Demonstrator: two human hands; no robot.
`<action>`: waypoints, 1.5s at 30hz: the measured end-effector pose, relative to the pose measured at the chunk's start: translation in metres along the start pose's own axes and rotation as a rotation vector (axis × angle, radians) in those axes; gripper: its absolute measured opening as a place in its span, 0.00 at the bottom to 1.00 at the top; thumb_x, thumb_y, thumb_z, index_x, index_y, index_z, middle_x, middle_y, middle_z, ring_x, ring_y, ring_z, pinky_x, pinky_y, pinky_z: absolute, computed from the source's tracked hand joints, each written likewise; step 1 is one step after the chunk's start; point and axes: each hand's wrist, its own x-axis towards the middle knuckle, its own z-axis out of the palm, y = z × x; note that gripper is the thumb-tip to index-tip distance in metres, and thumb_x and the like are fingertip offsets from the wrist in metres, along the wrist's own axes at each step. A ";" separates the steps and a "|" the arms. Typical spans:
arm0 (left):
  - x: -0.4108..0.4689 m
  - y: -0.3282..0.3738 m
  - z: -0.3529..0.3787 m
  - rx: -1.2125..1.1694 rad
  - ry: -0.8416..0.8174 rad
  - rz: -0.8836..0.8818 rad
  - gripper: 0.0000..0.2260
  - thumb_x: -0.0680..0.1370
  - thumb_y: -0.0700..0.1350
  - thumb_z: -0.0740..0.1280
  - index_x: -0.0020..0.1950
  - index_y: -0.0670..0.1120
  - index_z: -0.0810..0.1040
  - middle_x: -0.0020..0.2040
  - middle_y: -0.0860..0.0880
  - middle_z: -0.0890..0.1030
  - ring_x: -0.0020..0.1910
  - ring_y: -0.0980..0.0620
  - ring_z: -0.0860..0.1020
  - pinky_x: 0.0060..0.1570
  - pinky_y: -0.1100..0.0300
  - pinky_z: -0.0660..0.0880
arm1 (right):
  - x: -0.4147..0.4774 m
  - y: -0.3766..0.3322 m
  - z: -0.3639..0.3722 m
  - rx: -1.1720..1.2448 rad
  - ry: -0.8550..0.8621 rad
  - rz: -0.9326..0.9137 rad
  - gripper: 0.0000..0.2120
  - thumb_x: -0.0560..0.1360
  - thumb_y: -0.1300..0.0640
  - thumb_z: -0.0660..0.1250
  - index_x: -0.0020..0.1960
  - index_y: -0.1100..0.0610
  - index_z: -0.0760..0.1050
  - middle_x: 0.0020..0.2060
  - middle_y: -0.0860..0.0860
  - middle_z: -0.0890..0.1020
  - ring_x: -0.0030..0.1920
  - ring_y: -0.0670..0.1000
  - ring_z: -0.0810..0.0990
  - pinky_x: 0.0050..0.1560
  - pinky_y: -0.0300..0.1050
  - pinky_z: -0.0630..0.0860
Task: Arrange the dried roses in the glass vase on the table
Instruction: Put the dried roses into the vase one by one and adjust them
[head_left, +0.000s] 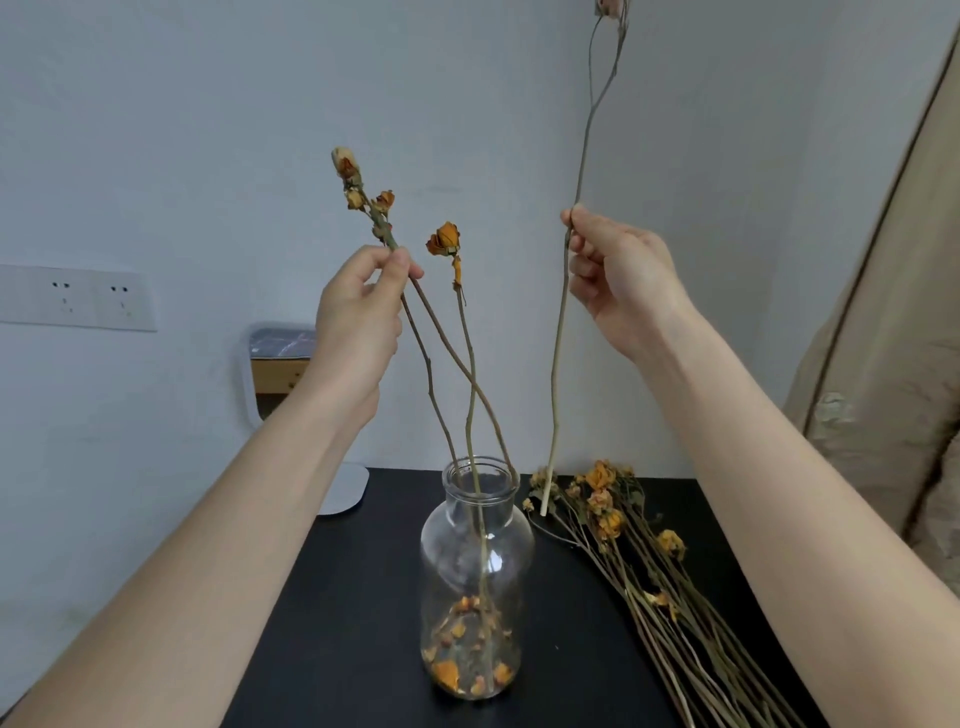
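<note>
Glass vase (477, 577) stands low centre on the black bench (332, 613), three stems inside. The left hand (358, 317) pinches two upright, clearing the mouth; the right hand (613, 280) pinches a long rose stem (558, 332) just beside it, above the bundle (649, 561) at lower right.

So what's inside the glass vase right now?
Dried rose stems run down through the glass vase, and loose orange petals lie on its bottom. Petals partly cover the stem ends.
</note>
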 end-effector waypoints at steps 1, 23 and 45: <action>0.001 0.002 -0.002 -0.006 0.014 0.007 0.11 0.81 0.51 0.58 0.41 0.51 0.73 0.22 0.57 0.62 0.21 0.58 0.59 0.20 0.69 0.58 | 0.001 0.000 0.000 0.000 0.001 0.000 0.07 0.76 0.59 0.65 0.40 0.56 0.78 0.27 0.46 0.71 0.23 0.42 0.65 0.23 0.33 0.62; -0.051 -0.073 0.001 0.471 -0.228 -0.032 0.09 0.74 0.51 0.68 0.43 0.49 0.85 0.23 0.55 0.72 0.26 0.57 0.71 0.37 0.60 0.73 | 0.002 0.023 0.003 -0.039 0.065 -0.011 0.07 0.77 0.59 0.64 0.42 0.56 0.78 0.30 0.46 0.71 0.25 0.42 0.66 0.25 0.33 0.65; -0.111 -0.126 0.023 0.511 -0.172 -0.195 0.32 0.59 0.67 0.72 0.55 0.52 0.69 0.52 0.56 0.69 0.57 0.54 0.68 0.57 0.49 0.73 | 0.002 0.030 0.007 0.033 0.111 -0.060 0.09 0.78 0.59 0.62 0.42 0.56 0.77 0.30 0.47 0.71 0.24 0.41 0.66 0.27 0.33 0.63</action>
